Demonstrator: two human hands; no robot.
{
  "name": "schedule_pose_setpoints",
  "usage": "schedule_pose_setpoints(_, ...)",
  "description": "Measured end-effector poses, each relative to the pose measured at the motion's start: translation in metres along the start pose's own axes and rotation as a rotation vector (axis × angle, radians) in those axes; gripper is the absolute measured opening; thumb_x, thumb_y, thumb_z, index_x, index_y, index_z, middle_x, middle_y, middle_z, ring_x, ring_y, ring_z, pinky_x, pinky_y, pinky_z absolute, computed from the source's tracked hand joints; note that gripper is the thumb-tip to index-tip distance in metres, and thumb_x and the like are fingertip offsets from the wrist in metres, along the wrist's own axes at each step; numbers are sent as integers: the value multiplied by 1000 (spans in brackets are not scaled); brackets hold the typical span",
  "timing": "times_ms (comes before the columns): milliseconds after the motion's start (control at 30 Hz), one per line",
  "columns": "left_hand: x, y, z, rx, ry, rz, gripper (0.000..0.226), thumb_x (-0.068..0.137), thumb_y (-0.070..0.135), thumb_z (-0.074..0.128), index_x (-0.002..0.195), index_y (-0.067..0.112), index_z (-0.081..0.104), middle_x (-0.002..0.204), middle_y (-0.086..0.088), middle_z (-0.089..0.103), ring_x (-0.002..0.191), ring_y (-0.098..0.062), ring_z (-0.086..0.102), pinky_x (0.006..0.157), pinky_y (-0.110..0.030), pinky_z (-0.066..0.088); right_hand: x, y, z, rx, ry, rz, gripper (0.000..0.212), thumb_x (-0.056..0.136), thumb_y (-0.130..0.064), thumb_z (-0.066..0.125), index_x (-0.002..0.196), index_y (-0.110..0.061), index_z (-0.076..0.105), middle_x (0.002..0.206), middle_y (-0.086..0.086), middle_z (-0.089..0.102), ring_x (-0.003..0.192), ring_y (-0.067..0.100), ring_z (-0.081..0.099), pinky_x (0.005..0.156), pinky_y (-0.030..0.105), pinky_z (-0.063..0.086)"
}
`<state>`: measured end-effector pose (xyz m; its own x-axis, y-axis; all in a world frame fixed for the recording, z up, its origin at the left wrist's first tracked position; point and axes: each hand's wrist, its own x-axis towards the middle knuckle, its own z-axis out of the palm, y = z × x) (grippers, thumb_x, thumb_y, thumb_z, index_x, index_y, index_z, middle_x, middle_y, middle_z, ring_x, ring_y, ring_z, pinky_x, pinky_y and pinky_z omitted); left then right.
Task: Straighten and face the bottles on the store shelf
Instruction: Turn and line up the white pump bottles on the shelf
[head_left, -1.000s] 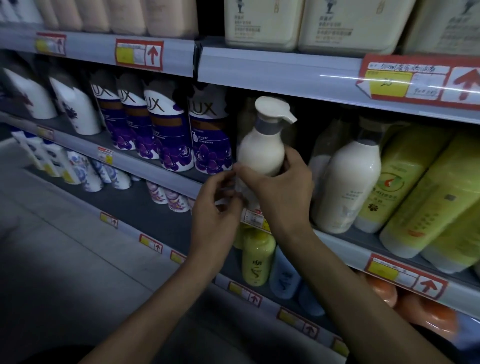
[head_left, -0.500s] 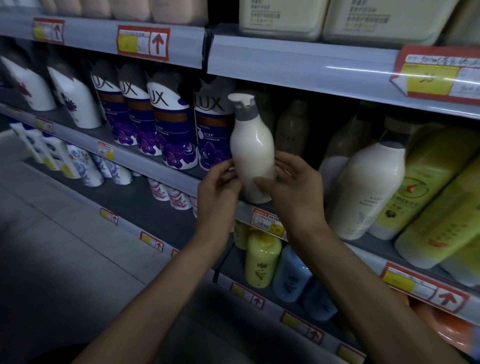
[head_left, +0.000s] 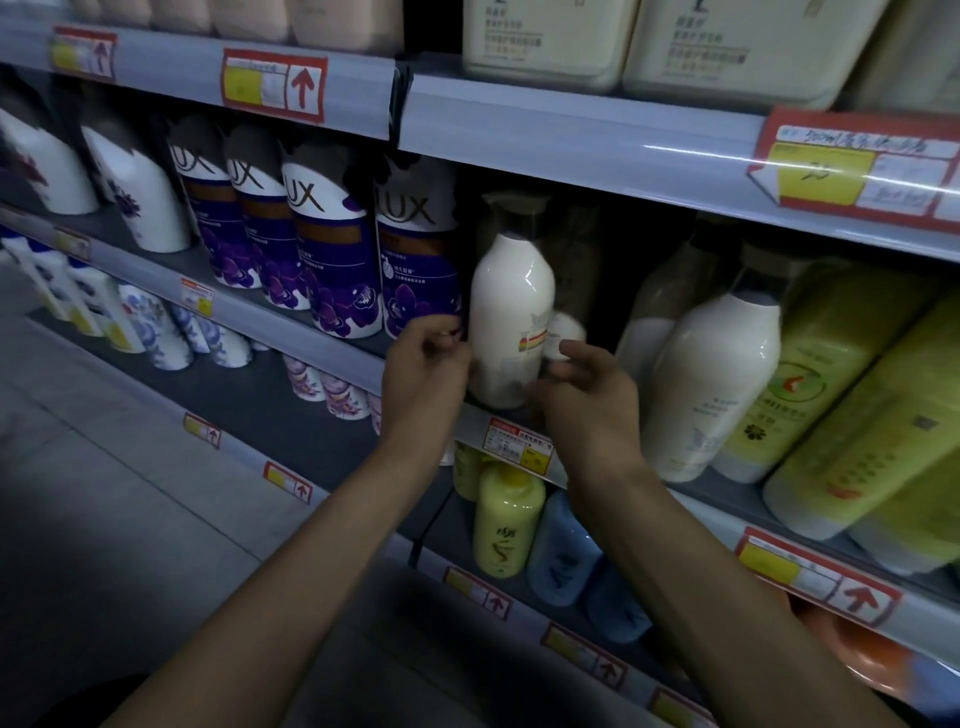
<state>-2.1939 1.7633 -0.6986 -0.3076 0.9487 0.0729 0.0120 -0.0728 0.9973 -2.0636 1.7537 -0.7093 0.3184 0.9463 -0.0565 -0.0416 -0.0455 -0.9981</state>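
Head view: white bottle (head_left: 511, 317) stands upright at shelf (head_left: 582, 135) front edge, 3 o'clock of purple bottles (head_left: 415, 260). Left hand (head_left: 426, 364) at 9 o'clock, right hand (head_left: 587, 395) at 3 o'clock; fingers curled, loosely parted, no grip evident. Step: facing the label. Next probably small twist or release. Glossy smooth plastic, rounded shoulders.

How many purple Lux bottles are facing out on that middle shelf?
4, side by side left of the white bottle. More may sit hidden behind them.

shop: price-tagged shelves (head_left: 571, 156) of bottles (head_left: 511, 312)
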Motion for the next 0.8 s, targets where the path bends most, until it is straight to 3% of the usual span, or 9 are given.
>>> schedule_pose_setpoints(133, -22, -3, -4, 65, -75, -44, 36, 94, 3, 62, 124, 22, 66, 106, 1, 68, 95, -8, 65, 88, -31, 56, -4, 8, 9, -113, -81, -24, 46, 79, -7, 65, 119, -28, 70, 114, -6, 76, 109, 20, 72, 98, 50, 59)
schedule_pose_setpoints(300, -23, -3, -8, 43, -112, -58, 43, 94, 4, 62, 132, 24, 65, 111, 3, 71, 101, -5, 66, 92, -28, 54, -6, 17, 13, -169, -54, -60, 54, 70, -15, 64, 123, -28, 71, 100, -8, 80, 98, 15, 76, 90, 47, 62)
schedule_pose_setpoints(433, -11, -4, -10, 49, -70, -84, 32, 95, 5, 62, 120, 24, 70, 110, 6, 75, 106, -10, 68, 93, -31, 53, -8, 16, 16, -147, -41, 0, 48, 68, -15, 67, 116, -23, 67, 98, 2, 76, 96, 21, 74, 90, 52, 61)
schedule_pose_setpoints(533, -9, -6, -8, 101, 39, -68, 22, 95, 9, 63, 110, 26, 65, 97, 7, 70, 94, -12, 65, 83, -27, 52, 0, 16, 18, -174, -50, -35, 44, 75, -6, 75, 107, -35, 67, 105, -4, 77, 101, 17, 74, 93, 50, 61)
schedule_pose_setpoints(700, -20, -9, -6, 59, -26, -58, 30, 94, 9, 64, 115, 28, 73, 99, 11, 76, 94, -1, 68, 80, -20, 50, 4, 20, 24, -180, -142, -75, 61, 66, -5, 62, 123, -24, 70, 112, -5, 78, 108, 17, 73, 98, 47, 59)
schedule_pose_setpoints(800, -9, -2, -9, 81, -89, -107, 28, 90, 16, 66, 113, 29, 76, 106, 8, 78, 104, -9, 68, 93, -31, 53, -6, 17, 22, -167, -72, -21, 43, 77, -8, 62, 117, -21, 70, 99, -3, 77, 99, 16, 72, 92, 40, 59)
